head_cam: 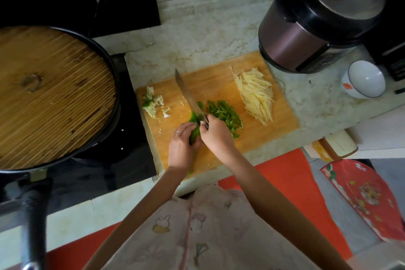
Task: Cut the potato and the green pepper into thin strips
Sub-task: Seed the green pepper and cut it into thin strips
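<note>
While the left hand (182, 144) pins the uncut green pepper (195, 132) under curled fingers and the right hand (215, 132) grips the knife (188, 94) handle, the blade runs right beside the left fingertips. Risk: a slip on the glossy skin could nick them.

Pepper strips (225, 114) lie at 3 o'clock of the blade, potato strips (255, 94) at 2 o'clock.

The cutting board (219, 81) lies near the front edge of the marble counter (208, 35). A covered pan (54, 94) stands at 9 o'clock, a cooker (317, 17) at 1 o'clock.
</note>
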Motion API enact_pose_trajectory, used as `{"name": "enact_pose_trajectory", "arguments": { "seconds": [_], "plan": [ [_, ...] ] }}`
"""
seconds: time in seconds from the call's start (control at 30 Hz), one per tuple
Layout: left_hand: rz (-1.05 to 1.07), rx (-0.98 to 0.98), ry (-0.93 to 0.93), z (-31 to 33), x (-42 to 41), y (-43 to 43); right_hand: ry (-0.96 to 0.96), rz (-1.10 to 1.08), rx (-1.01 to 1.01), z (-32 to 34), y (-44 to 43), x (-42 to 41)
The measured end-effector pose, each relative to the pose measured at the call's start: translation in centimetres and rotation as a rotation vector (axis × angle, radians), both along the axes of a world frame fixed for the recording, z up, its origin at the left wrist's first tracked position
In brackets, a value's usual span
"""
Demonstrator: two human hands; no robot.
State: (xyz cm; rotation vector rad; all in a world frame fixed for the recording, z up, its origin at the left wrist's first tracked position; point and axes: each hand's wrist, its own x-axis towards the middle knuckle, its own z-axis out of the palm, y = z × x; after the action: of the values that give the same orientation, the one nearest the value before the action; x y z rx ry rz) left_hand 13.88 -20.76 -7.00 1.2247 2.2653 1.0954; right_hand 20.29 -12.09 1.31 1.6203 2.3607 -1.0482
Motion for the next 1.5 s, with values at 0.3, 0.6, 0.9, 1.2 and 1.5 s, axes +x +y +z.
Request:
{"name": "enact_pose_trajectory", "arguments": {
  "seconds": [0.3,0.6,0.9,1.2,1.5],
  "plan": [
    [0.037,0.040,-0.014,-0.6,0.0,0.5,-0.017,0.134,0.104,0.1,-2.3,4.5],
    [0.044,0.035,0.016,-0.5,0.1,0.3,-0.114,0.047,0.021,-0.7,-2.1,0.0],
    [-0.034,0.033,0.140,-0.9,-0.2,-1.0,0.000,0.063,0.021,0.7,-0.9,2.9],
    [0.054,0.046,0.046,-0.8,0.3,-0.9,-0.153,0.093,0.002,0.4,-3.1,3.3],
    [0.020,0.053,0.031,-0.9,0.2,-0.7,-0.043,0.007,-0.071,0.6,-1.0,1.6]
  ]
}}
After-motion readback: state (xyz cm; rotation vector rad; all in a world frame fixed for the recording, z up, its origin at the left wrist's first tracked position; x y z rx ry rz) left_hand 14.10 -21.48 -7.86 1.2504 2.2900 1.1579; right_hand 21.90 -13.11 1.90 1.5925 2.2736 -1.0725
